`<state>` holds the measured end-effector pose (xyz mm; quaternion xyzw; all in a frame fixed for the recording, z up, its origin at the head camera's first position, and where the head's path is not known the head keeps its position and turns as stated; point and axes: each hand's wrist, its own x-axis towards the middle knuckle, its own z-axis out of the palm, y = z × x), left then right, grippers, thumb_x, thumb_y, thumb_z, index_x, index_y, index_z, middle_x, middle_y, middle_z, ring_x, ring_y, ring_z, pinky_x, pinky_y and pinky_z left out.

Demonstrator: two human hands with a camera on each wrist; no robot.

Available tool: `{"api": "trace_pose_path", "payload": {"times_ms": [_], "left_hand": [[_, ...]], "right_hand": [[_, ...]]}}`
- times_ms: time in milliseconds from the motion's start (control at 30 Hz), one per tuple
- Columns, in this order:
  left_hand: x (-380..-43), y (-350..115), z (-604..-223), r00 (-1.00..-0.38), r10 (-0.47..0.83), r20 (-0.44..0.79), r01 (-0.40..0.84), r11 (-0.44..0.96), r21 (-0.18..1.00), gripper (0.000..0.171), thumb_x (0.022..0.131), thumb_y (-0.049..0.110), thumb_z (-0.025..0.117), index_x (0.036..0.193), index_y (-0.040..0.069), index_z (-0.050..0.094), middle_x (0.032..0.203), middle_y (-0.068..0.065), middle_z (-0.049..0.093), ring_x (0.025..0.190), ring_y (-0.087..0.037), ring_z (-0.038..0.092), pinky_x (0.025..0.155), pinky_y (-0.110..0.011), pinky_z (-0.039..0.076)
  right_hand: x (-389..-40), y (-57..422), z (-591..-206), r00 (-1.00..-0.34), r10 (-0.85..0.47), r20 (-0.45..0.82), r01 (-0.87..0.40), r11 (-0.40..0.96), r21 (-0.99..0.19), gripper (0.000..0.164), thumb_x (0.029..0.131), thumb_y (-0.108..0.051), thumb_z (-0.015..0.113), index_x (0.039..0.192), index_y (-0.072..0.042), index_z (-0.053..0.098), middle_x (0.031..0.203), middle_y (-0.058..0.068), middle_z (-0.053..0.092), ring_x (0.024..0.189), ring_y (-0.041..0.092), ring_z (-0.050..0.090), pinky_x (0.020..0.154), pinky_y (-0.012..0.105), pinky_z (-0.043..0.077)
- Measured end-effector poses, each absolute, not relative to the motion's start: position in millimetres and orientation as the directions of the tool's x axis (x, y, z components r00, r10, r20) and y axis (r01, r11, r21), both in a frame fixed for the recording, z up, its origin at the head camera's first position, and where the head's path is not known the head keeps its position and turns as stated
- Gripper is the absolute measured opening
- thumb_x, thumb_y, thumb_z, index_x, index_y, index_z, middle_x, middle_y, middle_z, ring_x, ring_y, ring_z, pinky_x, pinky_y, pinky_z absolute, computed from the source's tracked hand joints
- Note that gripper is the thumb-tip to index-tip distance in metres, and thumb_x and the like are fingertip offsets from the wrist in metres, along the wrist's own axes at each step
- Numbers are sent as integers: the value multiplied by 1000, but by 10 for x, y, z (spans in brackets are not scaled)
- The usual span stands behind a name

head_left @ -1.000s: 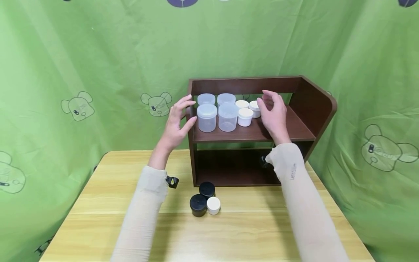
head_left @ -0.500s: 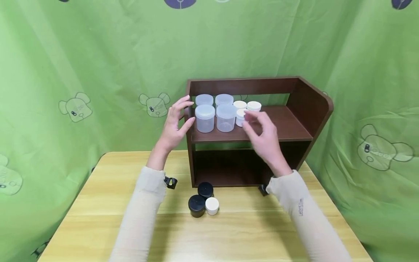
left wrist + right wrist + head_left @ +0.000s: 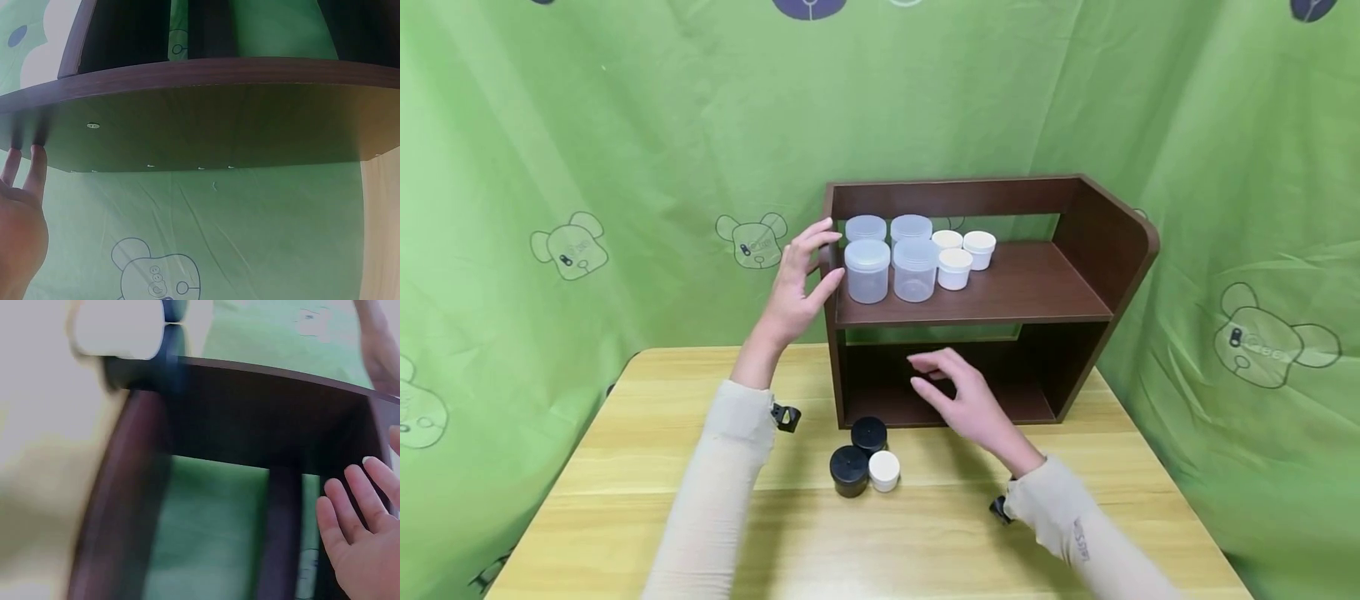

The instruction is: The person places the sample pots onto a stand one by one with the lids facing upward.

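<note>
A dark brown two-level shelf (image 3: pixel 1037 283) stands on the table. Beside its left side panel (image 3: pixel 206 125) is my left hand (image 3: pixel 792 292), fingers and thumb spread; in the left wrist view two fingertips reach the panel, and contact is hard to tell. In front of the lower compartment hangs my right hand (image 3: pixel 966 402), loosely bent with nothing in it. On the upper level are several translucent jars (image 3: pixel 868 282) at the left, then three small white jars (image 3: pixel 954 273). On the table below stand two black jars (image 3: pixel 849 468) and a white jar (image 3: pixel 883 472).
The wooden table (image 3: pixel 647 467) extends left and right of the shelf. A green patterned curtain (image 3: pixel 662 125) hangs behind and on both sides. The shelf's right side panel (image 3: pixel 1105 242) rises above the upper level. A small black wrist camera (image 3: pixel 787 417) juts from the left cuff.
My right hand has left the white jars on the upper level and moved down and left, in front of the lower compartment. My left hand has stayed beside the shelf's left panel.
</note>
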<state>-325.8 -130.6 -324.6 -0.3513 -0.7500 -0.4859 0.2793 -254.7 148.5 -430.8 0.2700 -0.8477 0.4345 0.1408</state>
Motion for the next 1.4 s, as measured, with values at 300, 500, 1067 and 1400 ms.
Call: {"api": "trace_pose_path", "payload": {"times_ms": [300,500,1067,1400], "left_hand": [[-3363,-1320,-3316,-595,251,763,799,289,527,47,99,6,62,143,7,49,163,-15,37,145,-33,34,117,-56,42],[-3478,-1355,-3392,-581,257,772,807,303,507,48,99,12,64,145,15,50,164,-8,37,145,-26,35,115,-52,45],[-3469,-1347,-3404,-588,261,765,804,289,520,49,99,13,64,145,15,49,165,-7,37,144,-27,35,116,-53,44],[-3478,-1371,-3400,-585,265,767,804,317,503,48,101,18,62,147,18,48,166,1,36,145,-23,35,116,-51,44]], "right_hand": [[-2473,1428,-4877,-855,-435,284,-483,465,-742,28,101,-20,68,128,-12,68,123,8,69,111,25,67,98,48,57],[-2388,1396,-5131,-845,-513,151,-429,481,-765,38,102,-26,66,134,-4,62,131,17,66,120,36,64,102,58,52],[-2299,1250,-5337,-808,-589,19,-393,514,-763,48,90,-25,82,130,-10,62,124,3,67,116,25,64,103,51,52],[-2339,1222,-5342,-801,-598,32,-428,535,-729,42,91,-25,81,126,-10,64,121,2,68,114,24,65,102,49,53]]}}
